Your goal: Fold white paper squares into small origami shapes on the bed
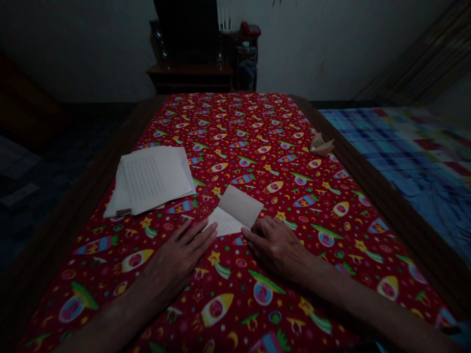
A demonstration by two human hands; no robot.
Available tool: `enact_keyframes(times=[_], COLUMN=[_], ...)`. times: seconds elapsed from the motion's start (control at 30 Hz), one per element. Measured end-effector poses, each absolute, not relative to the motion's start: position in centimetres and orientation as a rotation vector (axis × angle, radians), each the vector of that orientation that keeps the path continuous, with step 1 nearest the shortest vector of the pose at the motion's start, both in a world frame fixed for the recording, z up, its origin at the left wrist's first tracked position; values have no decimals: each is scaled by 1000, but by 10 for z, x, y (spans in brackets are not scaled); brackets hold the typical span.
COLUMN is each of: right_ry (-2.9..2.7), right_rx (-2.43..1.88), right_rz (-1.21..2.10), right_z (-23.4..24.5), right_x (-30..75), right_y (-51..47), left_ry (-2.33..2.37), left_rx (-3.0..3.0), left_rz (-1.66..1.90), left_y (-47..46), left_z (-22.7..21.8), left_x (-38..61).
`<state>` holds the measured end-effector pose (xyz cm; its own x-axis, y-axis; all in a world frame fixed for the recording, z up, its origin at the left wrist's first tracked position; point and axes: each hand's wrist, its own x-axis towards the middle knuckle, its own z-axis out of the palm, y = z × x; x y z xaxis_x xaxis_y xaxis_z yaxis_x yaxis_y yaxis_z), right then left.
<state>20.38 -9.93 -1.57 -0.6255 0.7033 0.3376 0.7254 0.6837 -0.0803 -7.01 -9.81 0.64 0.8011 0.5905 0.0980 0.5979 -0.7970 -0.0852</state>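
A small folded sheet of paper [241, 206] lies on the red patterned cloth, with a crease across it and a lower flap turned at an angle. My left hand [180, 260] rests flat with fingers stretched out, its fingertips on the paper's left corner. At the right corner, my right hand [275, 245] has thumb and curled fingers pinched on the paper's edge. Left of the folded paper sits a loose stack of paper sheets [158, 176], the top one printed with a grid.
The red cloth [243, 137] covers a dark wooden table [338, 147]. Near its right edge stands a folded brown paper piece [321, 145]. Beyond the table are a screen [187, 27] and speakers on a cabinet [191, 73]. A bed with a checked sheet [397, 157] is at right.
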Motion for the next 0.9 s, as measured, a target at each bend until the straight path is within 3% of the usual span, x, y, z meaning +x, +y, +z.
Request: enact_keyframes(times=[0.3,0.5,0.73,0.9], right_ry=[-2521,-2403,-2601,-2634], right_rx=[-1105,-1038,-1000,-788], right_rz=[-88,251,-190,-219], right_z=[-15,-1,1,0], right_x=[200,222,246,238], right_y=[-100,-83,-42,-33], left_ry=[-923,-946,-919,-852], left_rx=[-2917,-3046,-3052,-2946], left_rz=[-431,-328,-373,-413], left_y=[-101,-92,-85,-74], left_z=[9,2,8,5], left_x=[-49,-23,-29,-31])
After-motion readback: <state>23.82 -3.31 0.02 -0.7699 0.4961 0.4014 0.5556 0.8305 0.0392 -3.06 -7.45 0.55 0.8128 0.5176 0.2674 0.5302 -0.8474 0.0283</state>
